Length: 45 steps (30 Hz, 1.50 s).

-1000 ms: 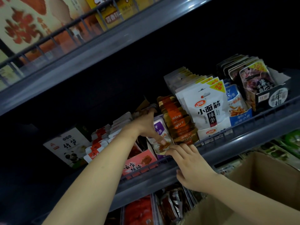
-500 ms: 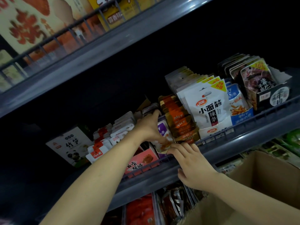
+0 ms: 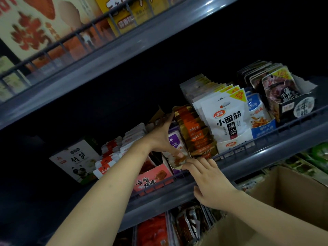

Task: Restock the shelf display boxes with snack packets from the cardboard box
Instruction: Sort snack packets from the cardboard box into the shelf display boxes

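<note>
Left hand (image 3: 159, 137) pinches the purple-and-white snack packets (image 3: 174, 144) upright in their shelf display box, right hand (image 3: 209, 178) just below with straight fingers touching the front packet's bottom edge, brown cardboard box (image 3: 287, 201) lower right.

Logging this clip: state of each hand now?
Left hand: fingers curled on the purple packets, holding them.
Right hand: open, straight fingertips touching the front packet.

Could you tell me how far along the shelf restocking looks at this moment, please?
Done: the orange packets and white packets rows look full. In hand: the left hand grips the purple packets while the right hand touches the front one. Left: the cardboard box interior is hidden, so remaining stock is unclear.
</note>
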{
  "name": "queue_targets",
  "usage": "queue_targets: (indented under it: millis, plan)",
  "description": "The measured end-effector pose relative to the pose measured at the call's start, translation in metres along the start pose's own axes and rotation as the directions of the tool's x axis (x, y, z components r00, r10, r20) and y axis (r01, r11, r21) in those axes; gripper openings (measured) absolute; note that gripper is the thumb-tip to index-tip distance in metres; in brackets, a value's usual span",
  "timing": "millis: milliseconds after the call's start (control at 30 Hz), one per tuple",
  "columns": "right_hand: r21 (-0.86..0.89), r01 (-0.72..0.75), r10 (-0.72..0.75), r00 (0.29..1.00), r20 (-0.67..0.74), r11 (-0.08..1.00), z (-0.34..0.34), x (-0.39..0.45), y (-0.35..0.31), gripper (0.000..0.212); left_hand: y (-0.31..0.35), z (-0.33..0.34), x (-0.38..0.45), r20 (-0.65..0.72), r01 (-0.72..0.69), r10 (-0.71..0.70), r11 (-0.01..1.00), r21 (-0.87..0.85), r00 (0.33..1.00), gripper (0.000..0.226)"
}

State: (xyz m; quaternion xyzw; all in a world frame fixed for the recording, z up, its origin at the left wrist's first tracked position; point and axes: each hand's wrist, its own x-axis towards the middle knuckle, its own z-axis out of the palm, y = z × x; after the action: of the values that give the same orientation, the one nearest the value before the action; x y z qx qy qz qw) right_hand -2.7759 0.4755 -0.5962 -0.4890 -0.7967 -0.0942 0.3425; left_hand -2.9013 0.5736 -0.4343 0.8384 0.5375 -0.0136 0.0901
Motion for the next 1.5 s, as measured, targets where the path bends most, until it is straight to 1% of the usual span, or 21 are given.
queue_targets:
  millis: [67, 100, 167, 233, 333, 433, 467, 567, 600, 633, 667, 733, 767, 833, 933, 1000, 1067, 1233, 1367, 1433, 1500]
  plan:
    - [-0.001, 0.000, 0.000, 1.000, -0.001, 1.000, -0.001, 0.001, 0.000, 0.067, 0.003, -0.002, 0.000, -0.073, 0.062, -0.057, 0.996, 0.069, 0.996, 0.140]
    - [-0.003, -0.002, 0.002, 1.000, 0.000, 1.000, -0.002, 0.000, 0.000, 0.067, 0.006, -0.002, -0.002, -0.102, 0.109, -0.102, 0.991, 0.072, 0.990, 0.140]
    - [-0.006, -0.002, 0.002, 1.000, -0.002, 1.000, -0.001, 0.000, 0.000, 0.065, 0.010, 0.002, -0.003, -0.068, 0.180, -0.179, 0.984, 0.014, 0.982, 0.135]
    - [-0.013, 0.000, 0.000, 1.000, -0.001, 1.000, 0.000, 0.000, 0.001, 0.064, 0.013, 0.009, -0.003, -0.018, 0.201, -0.203, 0.976, -0.080, 0.979, 0.127]
    - [-0.011, -0.002, 0.002, 1.000, -0.008, 1.000, 0.000, 0.000, 0.001, 0.065, 0.009, 0.014, -0.004, -0.079, 0.132, -0.148, 0.974, -0.182, 0.986, 0.127]
    - [-0.004, -0.006, 0.006, 1.000, 0.000, 1.000, 0.000, -0.001, 0.000, 0.067, 0.003, 0.006, -0.009, -0.133, 0.078, -0.102, 0.981, -0.178, 0.986, 0.124]
    - [-0.007, -0.006, 0.006, 1.000, 0.003, 1.000, -0.001, -0.001, -0.001, 0.067, 0.001, 0.003, -0.009, -0.098, 0.087, -0.101, 0.987, -0.137, 0.990, 0.124]
    - [0.001, -0.001, 0.001, 1.000, 0.003, 1.000, -0.001, 0.000, -0.001, 0.067, 0.001, -0.002, -0.011, 0.130, 0.146, -0.157, 0.985, 0.092, 0.979, 0.133]
    - [0.003, 0.000, 0.000, 1.000, 0.001, 1.000, -0.001, 0.000, 0.000, 0.067, 0.001, -0.004, -0.010, 0.150, 0.146, -0.169, 0.977, 0.153, 0.974, 0.134]
    - [0.003, 0.001, -0.001, 1.000, -0.001, 1.000, -0.001, 0.000, 0.000, 0.067, 0.001, -0.007, -0.009, 0.119, 0.143, -0.167, 0.973, 0.183, 0.979, 0.133]
    - [0.004, 0.003, -0.003, 1.000, -0.001, 1.000, -0.001, 0.000, 0.000, 0.068, -0.001, -0.012, -0.007, 0.055, 0.144, -0.155, 0.974, 0.174, 0.986, 0.130]
    - [0.003, 0.004, -0.004, 1.000, 0.001, 1.000, -0.002, 0.000, 0.000, 0.068, -0.004, -0.020, -0.005, -0.060, 0.135, -0.130, 0.987, 0.092, 0.990, 0.117]
    - [0.004, 0.004, -0.004, 1.000, -0.001, 1.000, -0.001, 0.000, 0.000, 0.068, -0.003, -0.021, -0.004, -0.068, 0.132, -0.126, 0.988, 0.080, 0.990, 0.109]
    - [0.012, 0.007, -0.006, 1.000, -0.003, 1.000, 0.000, 0.000, 0.001, 0.068, 0.001, -0.016, -0.004, -0.001, 0.156, -0.158, 0.978, 0.141, 0.988, 0.103]
    - [-0.004, 0.005, -0.005, 1.000, 0.000, 1.000, 0.001, 0.000, 0.001, 0.067, 0.005, -0.001, -0.003, 0.049, 0.153, -0.168, 0.962, 0.226, 0.985, 0.116]
    - [0.003, 0.004, -0.004, 1.000, -0.003, 1.000, 0.000, 0.000, 0.000, 0.067, 0.006, 0.003, -0.005, 0.058, 0.140, -0.156, 0.967, 0.214, 0.986, 0.124]
    - [0.021, 0.006, -0.006, 1.000, -0.010, 1.000, -0.001, -0.001, 0.000, 0.068, 0.005, 0.005, -0.005, 0.055, 0.131, -0.139, 0.983, 0.133, 0.989, 0.124]
    - [0.022, 0.013, -0.012, 1.000, -0.019, 1.000, -0.002, -0.001, -0.001, 0.071, 0.002, 0.009, -0.001, 0.032, 0.027, -0.027, 1.000, 0.013, 0.999, 0.105]
    - [0.025, 0.011, -0.010, 1.000, -0.017, 1.000, -0.002, -0.001, -0.002, 0.071, 0.001, 0.011, -0.007, -0.034, -0.011, 0.012, 0.999, 0.031, 0.999, 0.101]
    - [0.017, 0.008, -0.008, 1.000, -0.015, 1.000, -0.002, -0.001, -0.001, 0.070, 0.000, 0.010, -0.006, -0.036, 0.019, -0.017, 0.999, 0.046, 0.999, 0.104]
    - [0.009, 0.007, -0.007, 1.000, -0.008, 1.000, -0.003, -0.001, -0.001, 0.070, 0.000, 0.007, -0.006, -0.034, 0.042, -0.038, 0.992, 0.120, 0.999, 0.109]
